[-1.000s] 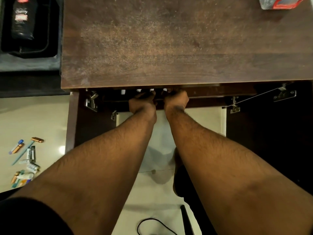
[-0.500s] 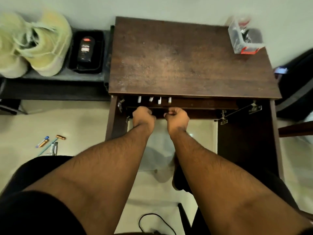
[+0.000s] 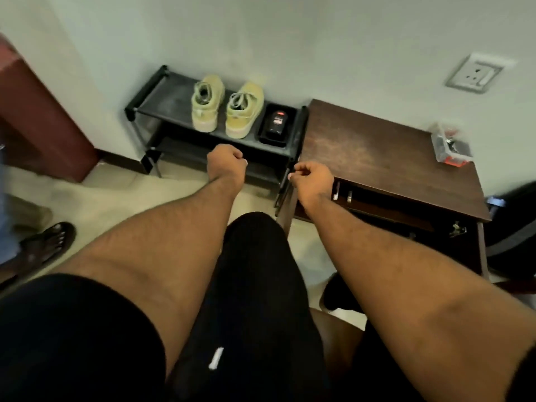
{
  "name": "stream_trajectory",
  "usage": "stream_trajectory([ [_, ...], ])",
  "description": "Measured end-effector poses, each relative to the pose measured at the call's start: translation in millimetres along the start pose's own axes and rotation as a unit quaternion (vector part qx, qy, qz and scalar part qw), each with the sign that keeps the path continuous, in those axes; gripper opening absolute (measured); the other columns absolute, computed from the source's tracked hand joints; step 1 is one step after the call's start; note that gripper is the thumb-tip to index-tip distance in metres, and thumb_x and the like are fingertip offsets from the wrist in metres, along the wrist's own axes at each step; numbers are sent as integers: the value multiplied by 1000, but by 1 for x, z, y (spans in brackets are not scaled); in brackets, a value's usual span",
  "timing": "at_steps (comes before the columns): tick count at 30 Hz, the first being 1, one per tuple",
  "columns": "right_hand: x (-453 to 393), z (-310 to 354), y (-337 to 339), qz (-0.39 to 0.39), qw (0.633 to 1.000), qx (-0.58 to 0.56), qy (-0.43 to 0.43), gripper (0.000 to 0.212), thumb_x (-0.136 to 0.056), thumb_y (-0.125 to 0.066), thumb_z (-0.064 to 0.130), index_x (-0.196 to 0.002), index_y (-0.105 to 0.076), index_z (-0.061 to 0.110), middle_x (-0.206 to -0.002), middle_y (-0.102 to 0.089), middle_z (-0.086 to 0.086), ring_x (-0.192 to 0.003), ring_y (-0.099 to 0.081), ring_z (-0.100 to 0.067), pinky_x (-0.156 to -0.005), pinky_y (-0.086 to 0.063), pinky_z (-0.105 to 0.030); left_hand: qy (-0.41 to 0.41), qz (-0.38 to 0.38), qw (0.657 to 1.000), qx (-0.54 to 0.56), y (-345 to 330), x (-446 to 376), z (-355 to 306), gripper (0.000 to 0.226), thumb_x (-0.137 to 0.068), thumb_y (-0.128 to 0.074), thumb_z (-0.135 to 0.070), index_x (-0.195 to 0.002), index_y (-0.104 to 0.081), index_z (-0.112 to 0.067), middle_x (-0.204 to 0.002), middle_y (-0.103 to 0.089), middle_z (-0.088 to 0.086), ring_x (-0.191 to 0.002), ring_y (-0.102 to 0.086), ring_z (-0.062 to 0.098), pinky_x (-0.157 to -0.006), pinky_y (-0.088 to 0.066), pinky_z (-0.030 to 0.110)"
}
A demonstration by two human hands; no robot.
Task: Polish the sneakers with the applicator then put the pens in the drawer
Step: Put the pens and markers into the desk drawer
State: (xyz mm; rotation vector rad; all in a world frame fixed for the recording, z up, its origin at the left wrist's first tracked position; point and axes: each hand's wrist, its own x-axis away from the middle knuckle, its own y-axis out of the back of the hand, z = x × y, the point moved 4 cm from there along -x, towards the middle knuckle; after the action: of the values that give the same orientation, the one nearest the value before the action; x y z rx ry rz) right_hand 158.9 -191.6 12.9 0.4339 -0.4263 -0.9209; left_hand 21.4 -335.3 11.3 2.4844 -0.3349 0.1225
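Both hands are curled into loose fists and hold nothing, my left hand (image 3: 226,163) in front of the shoe rack (image 3: 162,104) and my right hand (image 3: 314,178) at the tabletop's (image 3: 377,152) near left corner. Behind my left hand, the sneakers (image 3: 226,107) stand side by side on the rack's top shelf beside the applicator (image 3: 277,121) in its black tray. Right of my right hand, what look like pens (image 3: 342,192) lie in the open drawer (image 3: 385,198).

Both hands are hanging in the air as loose empty fists, the left hand (image 3: 226,163) before the shoe rack (image 3: 162,97), the right hand (image 3: 313,178) by the counter's (image 3: 377,152) near left corner. Two pale sneakers (image 3: 226,107) are sitting on the rack, left of a black tray (image 3: 290,117) holding a polish bottle (image 3: 277,121).
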Motion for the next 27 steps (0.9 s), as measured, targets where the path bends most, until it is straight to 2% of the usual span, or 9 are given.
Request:
stream_trajectory([
  [4,4,23,-63,67,995,58,36,19,-82,-74,11,-100,-69,13,-88,-68,-1,-83,-65,-15,-81,-55,-27,51,-35,998,-9,60,-22,79,9,-84,-67,-8,-89,-75,-8,-93,-72,8,-93,-67,25,-81,-51,27],
  [6,0,27,-105,114,988,95,49,18,-82,-74,11,-99,-70,13,-90,-69,-3,-86,-65,-16,-84,-55,-29,112,-68,991,2,78,-36,129,11,-83,-68,-9,-91,-75,-10,-97,-73,9,-95,-67,27,-83,-53,28],
  [10,-17,19,-202,218,957,176,79,12,-80,-74,10,-80,-67,20,-87,-69,1,-88,-67,-19,-88,-55,-39,246,-113,962,20,80,-51,227,15,-83,-69,-9,-97,-74,-11,-104,-72,12,-100,-66,28,-84,-51,28],
  [12,-29,12,-245,279,930,216,107,12,-81,-73,6,-90,-70,14,-92,-70,-5,-90,-67,-21,-88,-54,-39,286,-110,952,13,67,-56,266,17,-83,-66,-8,-98,-74,-12,-106,-71,13,-102,-64,31,-86,-51,31],
  [15,-47,-8,-301,354,884,272,141,22,-82,-73,6,-103,-70,9,-97,-69,-9,-89,-64,-21,-83,-53,-31,323,-88,942,8,40,-66,316,20,-83,-64,-9,-100,-74,-12,-109,-70,13,-102,-63,31,-78,-45,27],
  [20,-79,-63,-390,443,815,325,182,30,-78,-75,6,-108,-71,7,-101,-69,-11,-87,-59,-17,-81,-46,-26,341,-51,939,-7,-8,-103,375,24,-85,-61,-8,-107,-72,-12,-112,-69,10,-102,-63,30,-75,-41,24],
  [23,-96,-108,-432,497,760,375,186,39,-77,-76,8,-115,-69,14,-117,-64,-6,-98,-58,-15,-81,-42,-22,324,-28,945,-39,-33,-134,399,24,-87,-61,-9,-108,-71,-12,-114,-68,9,-105,-63,29,-82,-45,28],
  [27,-109,-164,-476,539,694,440,186,54,-79,-76,12,-130,-59,19,-133,-49,-9,-120,-51,-22,-100,-39,-25,295,-9,952,-83,-66,-168,427,26,-89,-61,-10,-113,-69,-14,-120,-65,8,-109,-61,27,-90,-47,32],
])
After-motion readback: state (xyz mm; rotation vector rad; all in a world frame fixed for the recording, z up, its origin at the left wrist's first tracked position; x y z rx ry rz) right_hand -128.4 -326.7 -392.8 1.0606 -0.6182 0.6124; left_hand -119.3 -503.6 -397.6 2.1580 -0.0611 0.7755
